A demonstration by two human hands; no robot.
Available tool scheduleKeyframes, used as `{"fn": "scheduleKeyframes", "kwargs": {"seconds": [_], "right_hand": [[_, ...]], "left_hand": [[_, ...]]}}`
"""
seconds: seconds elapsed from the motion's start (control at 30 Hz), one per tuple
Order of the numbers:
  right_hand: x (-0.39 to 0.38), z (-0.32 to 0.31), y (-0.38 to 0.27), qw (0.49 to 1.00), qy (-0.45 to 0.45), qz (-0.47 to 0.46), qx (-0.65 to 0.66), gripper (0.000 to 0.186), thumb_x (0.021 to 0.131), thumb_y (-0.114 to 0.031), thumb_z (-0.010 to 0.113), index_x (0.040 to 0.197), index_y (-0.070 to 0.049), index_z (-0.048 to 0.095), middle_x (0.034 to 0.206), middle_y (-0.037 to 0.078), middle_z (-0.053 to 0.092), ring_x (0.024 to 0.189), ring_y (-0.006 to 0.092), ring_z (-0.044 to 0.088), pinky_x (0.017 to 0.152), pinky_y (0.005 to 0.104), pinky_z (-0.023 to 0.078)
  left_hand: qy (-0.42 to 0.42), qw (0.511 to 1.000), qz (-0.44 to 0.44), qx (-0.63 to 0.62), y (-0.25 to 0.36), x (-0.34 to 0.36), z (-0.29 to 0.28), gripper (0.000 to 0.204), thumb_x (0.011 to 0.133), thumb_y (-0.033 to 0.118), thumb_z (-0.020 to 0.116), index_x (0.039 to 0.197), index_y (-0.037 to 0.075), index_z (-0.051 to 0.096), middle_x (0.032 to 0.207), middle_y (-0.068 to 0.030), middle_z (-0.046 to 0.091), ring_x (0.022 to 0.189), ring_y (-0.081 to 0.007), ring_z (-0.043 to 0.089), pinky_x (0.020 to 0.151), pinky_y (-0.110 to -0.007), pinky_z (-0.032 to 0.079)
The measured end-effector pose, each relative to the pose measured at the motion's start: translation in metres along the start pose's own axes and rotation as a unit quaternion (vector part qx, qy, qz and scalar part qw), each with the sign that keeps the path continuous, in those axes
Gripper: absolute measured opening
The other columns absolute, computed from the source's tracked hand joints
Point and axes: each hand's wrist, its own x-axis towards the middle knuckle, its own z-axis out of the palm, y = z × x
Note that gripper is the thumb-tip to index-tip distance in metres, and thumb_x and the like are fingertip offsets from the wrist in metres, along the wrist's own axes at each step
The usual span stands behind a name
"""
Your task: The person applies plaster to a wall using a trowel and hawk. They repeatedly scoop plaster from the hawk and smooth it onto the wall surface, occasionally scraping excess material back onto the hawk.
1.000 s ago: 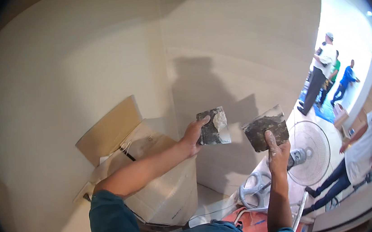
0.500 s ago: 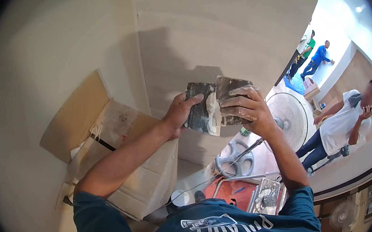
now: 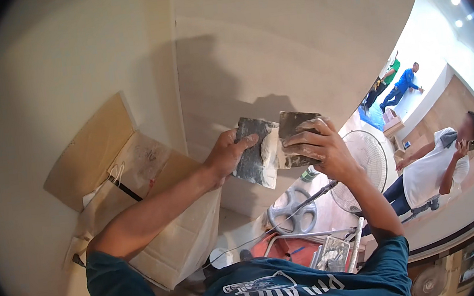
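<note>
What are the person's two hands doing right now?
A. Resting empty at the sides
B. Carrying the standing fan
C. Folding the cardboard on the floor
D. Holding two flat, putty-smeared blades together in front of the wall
D: the left hand and right hand each grip a smeared blade, edges meeting before the wall.

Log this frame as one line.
left hand: holds dark scraper blade | right hand: holds second blade | blades touching, before beige wall
</note>
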Motion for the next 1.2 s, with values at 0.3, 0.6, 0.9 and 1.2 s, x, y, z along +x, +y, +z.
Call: {"fn": "scheduleKeyframes", "kwargs": {"seconds": [0.3,0.6,0.9,1.2], "right_hand": [[0.021,0.021,0.047,0.58,0.215,0.445,0.648,0.033,0.088,-0.01,0.07,0.118,0.0,0.059,0.102,0.008,0.069,0.093,0.0174,0.069,0.082,0.0296,0.054],[0.319,-0.032,0.075,0.909,0.251,-0.043,-0.33,0.028,0.079,-0.004,0.062,0.107,-0.008,0.065,0.096,0.015,0.069,0.084,0.0318,0.067,0.078,0.0394,0.053],[0.446,0.006,0.182,0.779,0.327,-0.136,-0.517,0.028,0.089,-0.007,0.052,0.116,-0.005,0.061,0.106,0.015,0.069,0.098,0.0311,0.068,0.077,0.0394,0.058],[0.458,-0.033,0.154,0.874,0.301,-0.019,-0.382,0.025,0.087,-0.008,0.05,0.107,-0.007,0.066,0.095,0.021,0.07,0.085,0.0371,0.068,0.074,0.046,0.056]], "left_hand": [[0.07,0.997,0.015,-0.003,0.002,-0.002,-0.014,0.021,0.093,0.021,0.062,0.103,0.003,0.062,0.089,-0.006,0.067,0.074,-0.014,0.068,0.063,-0.031,0.058],[0.089,0.974,0.126,0.164,-0.038,0.032,-0.039,0.025,0.094,0.019,0.057,0.107,-0.001,0.063,0.092,-0.0073,0.067,0.082,-0.0131,0.062,0.074,-0.032,0.052],[0.072,0.983,0.099,0.136,-0.029,0.036,-0.041,0.027,0.091,0.02,0.057,0.105,-0.003,0.06,0.099,-0.0203,0.069,0.094,-0.0326,0.067,0.084,-0.041,0.05],[0.103,0.967,0.105,0.206,-0.024,0.035,-0.044,0.031,0.091,0.023,0.057,0.107,-0.003,0.059,0.103,-0.0242,0.067,0.099,-0.0389,0.065,0.087,-0.044,0.049]]}}
